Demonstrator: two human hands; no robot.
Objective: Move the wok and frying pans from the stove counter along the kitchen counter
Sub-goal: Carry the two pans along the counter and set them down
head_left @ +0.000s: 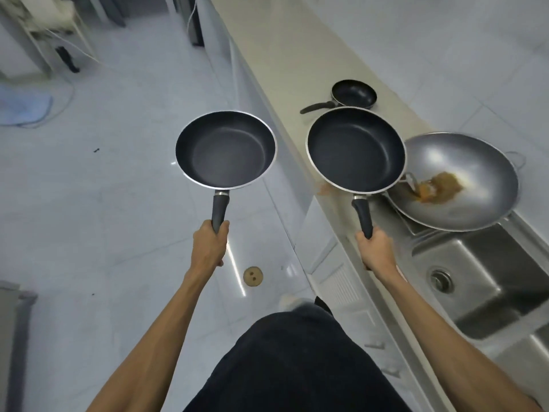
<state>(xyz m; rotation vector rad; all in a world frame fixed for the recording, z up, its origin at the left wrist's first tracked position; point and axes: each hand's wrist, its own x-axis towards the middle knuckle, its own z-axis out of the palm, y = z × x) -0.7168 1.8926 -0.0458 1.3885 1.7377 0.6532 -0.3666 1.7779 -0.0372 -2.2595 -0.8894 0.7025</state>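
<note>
- The surface (285,55) is being shown running away along the right of the view, with a steel sink (487,281) at its near end.
- The wok (463,173) is being left resting at the sink's edge, partly on the surface, with brown food residue inside; it is being judged the heaviest piece, rigid, possibly greasy, and best taken by its side loop handles, one being glimpsed at the far rim.
- The right frying pan (356,148) is being held over the front edge of the surface, overlapping the wok's near rim in view; whether contact is being made cannot be told.
- The left frying pan (225,148) is being carried level out over the floor.
- Both pans are being judged light, stiff and nose-heavy, so the far ends of the handles are being gripped.
- The small frying pan (354,94) is being left further along the surface.
- The left hand (209,248) and right hand (375,251) are each being wrapped tightly around a handle.
</note>
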